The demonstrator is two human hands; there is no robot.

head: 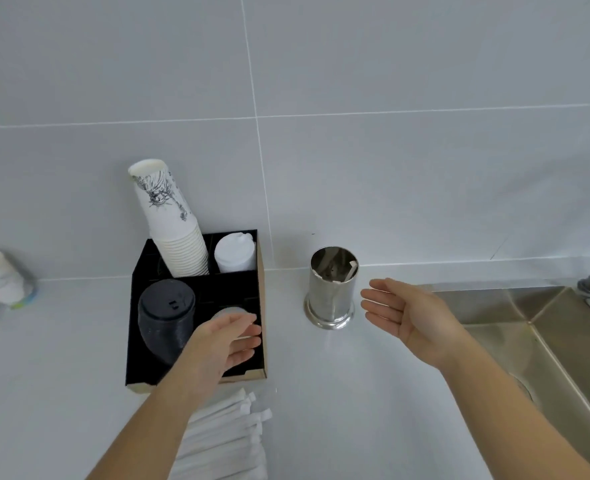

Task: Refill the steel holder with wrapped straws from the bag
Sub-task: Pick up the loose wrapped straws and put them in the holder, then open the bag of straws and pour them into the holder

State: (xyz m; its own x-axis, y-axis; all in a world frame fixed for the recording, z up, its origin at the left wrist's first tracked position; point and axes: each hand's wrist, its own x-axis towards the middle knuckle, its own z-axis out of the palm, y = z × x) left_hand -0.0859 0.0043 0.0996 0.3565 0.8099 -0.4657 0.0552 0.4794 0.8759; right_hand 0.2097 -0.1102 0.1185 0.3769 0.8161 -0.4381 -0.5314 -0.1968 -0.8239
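Hovering with fingers spread and holding nothing, the right hand [404,311] is sitting just beside the steel holder [331,289], which is standing upright near the worktop's [338,393] back edge with only a wrapped straw or two leaning inside. The left hand [226,344], also loose and empty, is hanging over the front right compartment of a black organiser [196,289]. Wrapped straws in the bag [224,441] are lying at the front edge, partly under the left forearm. The organiser is holding a tilted stack of printed paper cups [169,220], white lids [235,252] and black lids [165,320]. A steel sink [528,327] is filling the worktop's right side. No writing is legible.
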